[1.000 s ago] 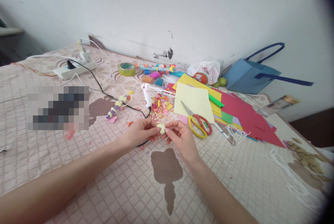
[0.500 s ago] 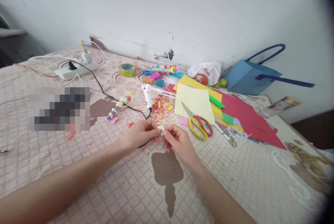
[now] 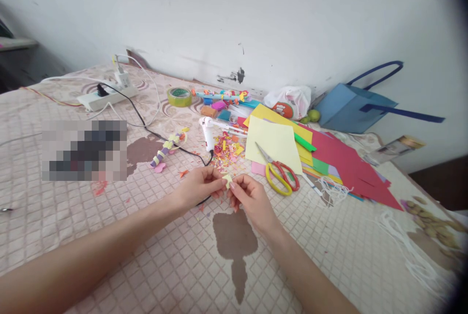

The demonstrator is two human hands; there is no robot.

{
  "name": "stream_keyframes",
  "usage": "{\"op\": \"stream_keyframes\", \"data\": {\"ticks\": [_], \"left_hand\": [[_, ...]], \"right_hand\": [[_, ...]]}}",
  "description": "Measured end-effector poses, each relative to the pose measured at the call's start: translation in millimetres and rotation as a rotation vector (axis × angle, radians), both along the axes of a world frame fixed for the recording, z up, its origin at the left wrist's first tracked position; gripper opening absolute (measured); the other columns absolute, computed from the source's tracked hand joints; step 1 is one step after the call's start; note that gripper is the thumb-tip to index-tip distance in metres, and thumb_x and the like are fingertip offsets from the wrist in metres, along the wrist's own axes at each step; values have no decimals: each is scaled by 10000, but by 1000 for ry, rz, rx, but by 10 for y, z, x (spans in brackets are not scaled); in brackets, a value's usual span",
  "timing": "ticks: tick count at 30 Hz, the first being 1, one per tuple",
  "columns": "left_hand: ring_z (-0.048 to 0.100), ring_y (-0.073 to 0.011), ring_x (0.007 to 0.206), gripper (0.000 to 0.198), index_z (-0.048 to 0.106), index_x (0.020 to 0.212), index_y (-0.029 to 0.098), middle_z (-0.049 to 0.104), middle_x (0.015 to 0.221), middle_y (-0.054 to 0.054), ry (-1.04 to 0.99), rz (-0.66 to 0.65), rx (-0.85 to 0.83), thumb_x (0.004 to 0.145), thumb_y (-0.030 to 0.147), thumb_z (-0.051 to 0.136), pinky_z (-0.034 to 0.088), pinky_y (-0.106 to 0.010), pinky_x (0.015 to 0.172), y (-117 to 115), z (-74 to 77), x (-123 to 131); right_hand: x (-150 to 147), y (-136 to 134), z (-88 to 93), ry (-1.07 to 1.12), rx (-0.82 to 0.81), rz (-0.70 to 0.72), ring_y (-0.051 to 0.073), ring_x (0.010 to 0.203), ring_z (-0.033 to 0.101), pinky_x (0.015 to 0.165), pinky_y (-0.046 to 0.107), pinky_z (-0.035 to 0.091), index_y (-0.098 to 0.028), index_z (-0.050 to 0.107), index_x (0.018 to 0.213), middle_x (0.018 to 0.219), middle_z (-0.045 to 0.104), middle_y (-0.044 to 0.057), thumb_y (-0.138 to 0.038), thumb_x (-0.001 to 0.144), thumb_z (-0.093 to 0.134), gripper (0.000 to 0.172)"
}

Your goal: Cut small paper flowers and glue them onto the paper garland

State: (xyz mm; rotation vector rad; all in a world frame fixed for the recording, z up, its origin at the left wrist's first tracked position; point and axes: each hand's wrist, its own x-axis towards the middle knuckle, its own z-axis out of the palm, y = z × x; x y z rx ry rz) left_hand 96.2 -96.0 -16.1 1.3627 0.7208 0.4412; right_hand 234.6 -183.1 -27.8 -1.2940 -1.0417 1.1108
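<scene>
At ten o'clock from the pale-yellow piece, on the cloth-covered table: a purple-and-yellow wrapped stick, with a pink cutout just beside. Next, the left hand, thumb and fingers pinched on the piece's left edge. At eleven o'clock, a white glue gun, just left of coloured scraps at twelve. In the centre, between both hands and over the table: the pale-yellow piece, apparently paper or thin foam, partly hidden. Probably very light, soft, easily creased or torn; best held gently by opposite edges. Then the right hand, fingers closed on the right edge. At two o'clock, a pale-yellow sheet; at three, scissors, blades over that sheet; farther out, red sheets.
</scene>
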Motion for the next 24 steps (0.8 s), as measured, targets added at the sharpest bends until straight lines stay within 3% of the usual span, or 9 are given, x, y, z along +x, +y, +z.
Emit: {"op": "stream_keyframes", "data": {"ticks": [10, 24], "left_hand": [[524, -85, 536, 232, 551, 689, 141, 561, 564, 28, 6, -18, 74, 719, 353, 642, 393, -194, 518, 5, -33, -4], [525, -90, 560, 229, 575, 719, 135, 588, 619, 13, -26, -17, 64, 713, 354, 640, 412, -209, 554, 0, -16, 2]], "right_hand": [[1, 4, -1, -1, -10, 8, 70, 434, 489, 385, 176, 394, -177, 528, 724, 600, 555, -33, -383, 822, 559, 231], [-11, -2, -42, 53, 5, -13, 66, 450, 506, 399, 165, 406, -172, 536, 749, 617, 575, -27, -320, 848, 538, 178]]}}
